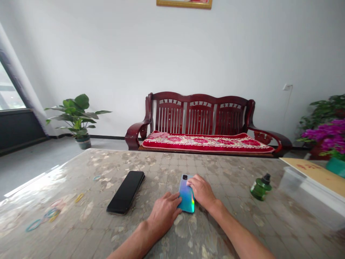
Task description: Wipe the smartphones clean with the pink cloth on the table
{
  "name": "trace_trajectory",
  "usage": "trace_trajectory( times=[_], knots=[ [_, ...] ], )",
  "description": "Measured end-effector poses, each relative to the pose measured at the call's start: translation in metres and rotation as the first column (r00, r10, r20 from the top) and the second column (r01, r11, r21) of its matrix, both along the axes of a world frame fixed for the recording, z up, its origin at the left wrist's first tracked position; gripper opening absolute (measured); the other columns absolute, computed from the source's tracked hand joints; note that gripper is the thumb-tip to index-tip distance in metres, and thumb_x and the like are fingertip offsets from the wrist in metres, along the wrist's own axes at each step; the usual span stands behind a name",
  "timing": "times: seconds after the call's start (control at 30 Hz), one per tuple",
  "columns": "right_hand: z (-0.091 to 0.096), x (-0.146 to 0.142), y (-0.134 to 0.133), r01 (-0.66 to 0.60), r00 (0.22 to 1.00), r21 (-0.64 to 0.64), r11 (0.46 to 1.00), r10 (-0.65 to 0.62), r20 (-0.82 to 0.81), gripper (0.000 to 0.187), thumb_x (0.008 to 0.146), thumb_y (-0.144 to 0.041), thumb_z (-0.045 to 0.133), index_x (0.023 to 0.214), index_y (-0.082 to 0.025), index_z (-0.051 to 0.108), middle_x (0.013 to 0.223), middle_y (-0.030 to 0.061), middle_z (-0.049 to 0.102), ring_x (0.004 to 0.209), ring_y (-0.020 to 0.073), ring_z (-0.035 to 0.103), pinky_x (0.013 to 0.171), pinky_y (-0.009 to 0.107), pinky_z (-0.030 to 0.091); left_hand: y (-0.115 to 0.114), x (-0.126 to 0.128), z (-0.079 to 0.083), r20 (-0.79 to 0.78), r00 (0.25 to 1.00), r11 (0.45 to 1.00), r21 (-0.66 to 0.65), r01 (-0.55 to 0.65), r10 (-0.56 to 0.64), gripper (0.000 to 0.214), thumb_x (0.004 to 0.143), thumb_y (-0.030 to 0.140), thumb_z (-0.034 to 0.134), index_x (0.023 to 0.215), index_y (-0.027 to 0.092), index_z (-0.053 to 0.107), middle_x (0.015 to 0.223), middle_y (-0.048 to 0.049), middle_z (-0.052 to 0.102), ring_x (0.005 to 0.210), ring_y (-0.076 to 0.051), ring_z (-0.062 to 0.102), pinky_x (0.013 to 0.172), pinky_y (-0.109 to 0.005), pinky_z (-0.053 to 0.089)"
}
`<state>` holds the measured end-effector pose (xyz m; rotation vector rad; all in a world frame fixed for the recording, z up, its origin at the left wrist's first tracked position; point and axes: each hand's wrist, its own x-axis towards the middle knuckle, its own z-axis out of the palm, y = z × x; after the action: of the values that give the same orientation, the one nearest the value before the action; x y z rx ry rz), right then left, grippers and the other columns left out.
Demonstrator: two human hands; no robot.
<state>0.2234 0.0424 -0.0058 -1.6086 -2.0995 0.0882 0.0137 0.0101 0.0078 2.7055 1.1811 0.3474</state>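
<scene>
A smartphone (186,198) with a shiny blue, rainbow-tinted back lies face down on the table, its dark camera block at the far left corner. My left hand (165,209) is closed at its left edge, fingertips and thumb against the side. Along the upper right edge, my right hand (201,190) grips it with the thumb on the back; its other fingers are partly hidden. To the left of my hands lies a black phone (126,192), dark screen up, perhaps with something under it.
Colored rubber bands (33,225) are scattered on the patterned tablecloth (94,233) at left. A green bottle (260,187) with a black cap stands at right, near a clear plastic box (304,194). Beyond the table are a wooden bench (201,118) and a potted plant (78,115).
</scene>
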Motion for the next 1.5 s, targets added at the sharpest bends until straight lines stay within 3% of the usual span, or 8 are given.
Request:
trace_trajectory(
  times=[0.2, 0.4, 0.63, 0.7, 0.8, 0.9, 1.07, 1.5],
  knots=[
    [0.002, -0.004, -0.035, -0.2, 0.98, -0.019, 0.98, 0.201, 0.014, 0.026, 0.095, -0.014, 0.045, 0.092, -0.024, 0.068, 0.092, 0.0019, 0.062, 0.089, 0.0149, 0.058, 0.08, 0.024, 0.042, 0.0, 0.003, -0.003, 0.011, 1.0, 1.0, 0.001, -0.015, 0.015, 0.014, 0.096, 0.028, 0.054, 0.103, 0.024, 0.065, 0.112, -0.0015, 0.068, 0.098, -0.022, 0.061, 0.087, -0.03, 0.048],
    [-0.004, -0.002, -0.022, -0.076, 0.996, 0.035, 0.997, 0.077, -0.044, 0.024, 0.095, -0.016, 0.048, 0.093, -0.026, 0.07, 0.092, 0.0024, 0.062, 0.092, 0.0166, 0.057, 0.083, 0.026, 0.043, -0.005, 0.011, -0.002, -0.072, 0.997, 0.997, 0.072, 0.016, -0.01, 0.018, 0.097, 0.033, 0.054, 0.094, 0.02, 0.065, 0.103, -0.0054, 0.07, 0.092, -0.023, 0.063, 0.084, -0.031, 0.049],
    [-0.006, 0.009, -0.015, -0.169, 0.973, 0.032, 0.985, 0.172, -0.154, 0.025, 0.095, -0.015, 0.049, 0.091, -0.026, 0.071, 0.093, 0.0013, 0.062, 0.094, 0.0158, 0.057, 0.084, 0.026, 0.044, 0.024, 0.008, 0.014, -0.071, 0.996, 0.998, 0.038, 0.051, -0.049, 0.034, 0.101, 0.031, 0.041, 0.083, 0.021, 0.068, 0.082, -0.0045, 0.071, 0.08, -0.02, 0.067, 0.077, -0.028, 0.05],
    [-0.006, 0.011, -0.016, -0.195, 0.966, 0.05, 0.98, 0.2, -0.166, 0.023, 0.096, -0.017, 0.049, 0.093, -0.025, 0.071, 0.093, 0.0017, 0.062, 0.094, 0.016, 0.056, 0.084, 0.026, 0.043, 0.043, 0.009, 0.02, -0.033, 0.998, 0.998, 0.045, 0.048, -0.046, 0.026, 0.095, 0.017, 0.045, 0.105, 0.023, 0.068, 0.1, -0.0055, 0.072, 0.094, -0.021, 0.067, 0.083, -0.03, 0.05],
    [-0.005, 0.012, -0.017, -0.222, 0.96, 0.079, 0.972, 0.232, -0.155, 0.022, 0.097, -0.019, 0.049, 0.093, -0.025, 0.07, 0.094, 0.0022, 0.062, 0.094, 0.0166, 0.055, 0.084, 0.027, 0.043, 0.072, 0.015, 0.027, -0.08, 0.977, 0.978, 0.054, 0.203, -0.199, 0.056, 0.081, -0.001, 0.051, 0.13, 0.027, 0.056, 0.133, -0.0059, 0.061, 0.123, -0.022, 0.055, 0.104, -0.036, 0.042],
    [-0.004, 0.013, -0.019, -0.233, 0.961, 0.09, 0.968, 0.244, -0.132, 0.024, 0.098, -0.019, 0.047, 0.09, -0.025, 0.069, 0.092, 0.0018, 0.061, 0.092, 0.0162, 0.054, 0.083, 0.026, 0.042, 0.09, 0.027, 0.029, -0.25, 0.93, 0.958, 0.028, 0.287, -0.271, 0.074, 0.075, 0.004, 0.064, 0.141, 0.029, 0.044, 0.152, -0.0112, 0.04, 0.139, -0.032, 0.037, 0.108, -0.048, 0.038],
    [-0.001, 0.015, -0.025, -0.282, 0.954, 0.096, 0.955, 0.29, -0.079, 0.023, 0.096, -0.015, 0.047, 0.089, -0.023, 0.067, 0.092, 0.0022, 0.061, 0.091, 0.0165, 0.054, 0.082, 0.026, 0.041, 0.1, 0.047, 0.031, -0.409, 0.865, 0.954, -0.064, 0.292, -0.291, 0.096, 0.066, 0.008, 0.077, 0.146, 0.038, 0.033, 0.159, -0.0137, 0.024, 0.138, -0.037, 0.038, 0.101, -0.05, 0.043],
    [0.02, 0.016, -0.034, -0.196, 0.973, -0.029, 0.98, 0.198, 0.12, 0.026, 0.093, -0.012, 0.046, 0.086, -0.023, 0.068, 0.087, 0.0023, 0.062, 0.088, 0.0162, 0.057, 0.079, 0.025, 0.039, 0.092, 0.028, 0.041, -0.4, 0.912, 0.995, -0.075, 0.069, -0.094, 0.078, 0.059, 0.034, 0.083, 0.131, 0.027, 0.053, 0.13, -0.0142, 0.054, 0.119, -0.038, 0.053, 0.099, -0.053, 0.042]
  ],
)
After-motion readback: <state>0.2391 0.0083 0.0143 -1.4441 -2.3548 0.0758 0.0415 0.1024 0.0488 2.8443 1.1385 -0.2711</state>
